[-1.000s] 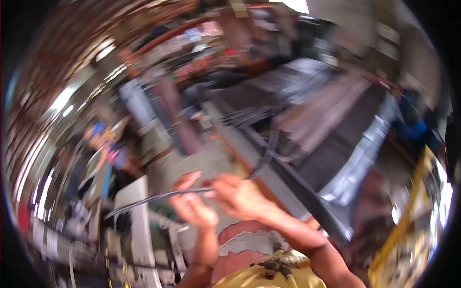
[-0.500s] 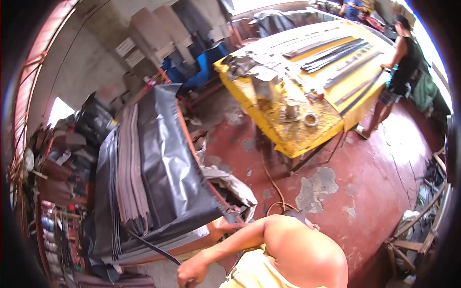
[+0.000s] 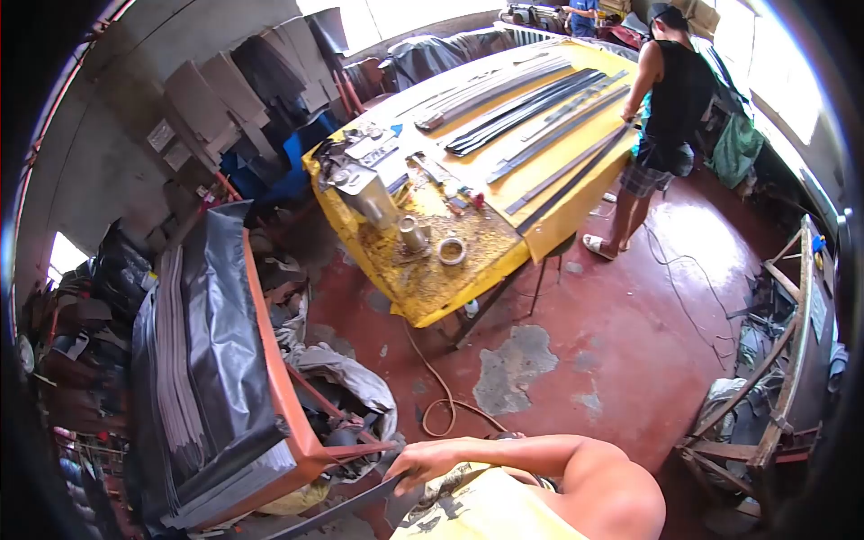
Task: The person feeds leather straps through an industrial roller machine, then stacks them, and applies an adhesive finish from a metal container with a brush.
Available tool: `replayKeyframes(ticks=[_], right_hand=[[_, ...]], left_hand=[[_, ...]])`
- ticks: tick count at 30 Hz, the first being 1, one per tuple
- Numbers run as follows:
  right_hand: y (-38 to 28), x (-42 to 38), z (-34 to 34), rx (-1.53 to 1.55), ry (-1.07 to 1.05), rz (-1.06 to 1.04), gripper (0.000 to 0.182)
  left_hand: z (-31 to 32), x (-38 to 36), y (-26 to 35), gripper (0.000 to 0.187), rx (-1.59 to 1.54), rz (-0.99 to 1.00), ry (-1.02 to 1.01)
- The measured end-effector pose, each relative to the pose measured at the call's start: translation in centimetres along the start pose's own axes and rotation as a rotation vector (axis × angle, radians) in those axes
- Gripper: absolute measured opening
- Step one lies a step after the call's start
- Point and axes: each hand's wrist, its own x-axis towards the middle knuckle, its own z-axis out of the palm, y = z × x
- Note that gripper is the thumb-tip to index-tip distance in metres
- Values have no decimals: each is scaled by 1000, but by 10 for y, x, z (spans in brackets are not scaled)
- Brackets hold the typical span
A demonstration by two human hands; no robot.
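Observation:
My right hand [image 3: 419,464] reaches across the front of my yellow shirt with its fingers closed on a long dark strip [image 3: 346,509]. The strip slants down to the lower left, and its far end is out of sight. Left of the hand stands a stand draped in shiny black sheet [image 3: 236,360], with an orange side edge. Several long grey-brown strips [image 3: 171,360] lie lengthwise on that sheet. My left hand is not in view.
A yellow-covered table [image 3: 576,202] bears dark strips [image 3: 522,112], cans and a tape roll [image 3: 451,251]. A person in a black top [image 3: 679,90] stands at its right side. A cord [image 3: 441,382] lies on the red floor. A wooden frame [image 3: 778,387] stands at right.
My right hand has drawn in toward my body with the dark strip, which ran up toward the black-covered stand before. My view has turned right. The person at the yellow table still stands there.

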Motion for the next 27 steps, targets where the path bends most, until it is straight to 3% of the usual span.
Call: replayKeyframes(ticks=[1, 3, 5, 7, 9, 10, 11, 12, 13, 15, 19, 21, 23, 27], right_hand=[[1, -25, -3, -57, 35, 81, 36], [11, -71, -6, -195, 149, 2, 33], [-9, -117, -12, -345, 336, 78, 31], [-8, -158, -14, -332, 513, 344, 39], [14, -198, -9, -448, 716, 375, 40], [1, -212, -6, -368, 766, 459, 38], [21, -231, -1, -511, 820, 476, 36], [24, -245, 5, -516, 847, 561, 35], [22, -253, 12, -444, 864, 668, 36], [26, -261, 24, -316, 922, 787, 34], [18, -235, 32, -85, 1084, 691, 29], [11, -204, 24, -21, 1100, 669, 26], [4, -175, 10, -36, 1051, 655, 32], [8, -130, -5, -155, 1052, 664, 30]], left_hand=[[6, -5, -11, 23, -125, -72, -38], [33, -26, -25, 31, -241, -180, -88], [55, -50, -52, 21, -666, -357, -333], [75, -82, -81, 14, -1078, -515, -586], [106, -138, -103, 9, -1150, -797, -426], [136, -179, -97, 10, -1098, -797, -335], [146, -212, -105, 15, -1102, -931, -262], [176, -246, -86, 20, -1094, -960, -336], [183, -281, -93, 24, -975, -964, -246], [210, -336, -65, 25, -1037, -1140, -117], [220, -410, -49, 31, -861, -1221, -211], [218, -429, -40, 34, -863, -1395, -234], [210, -447, -48, 36, -838, -1512, -282], [199, -444, -76, 33, -865, -1523, -342]])
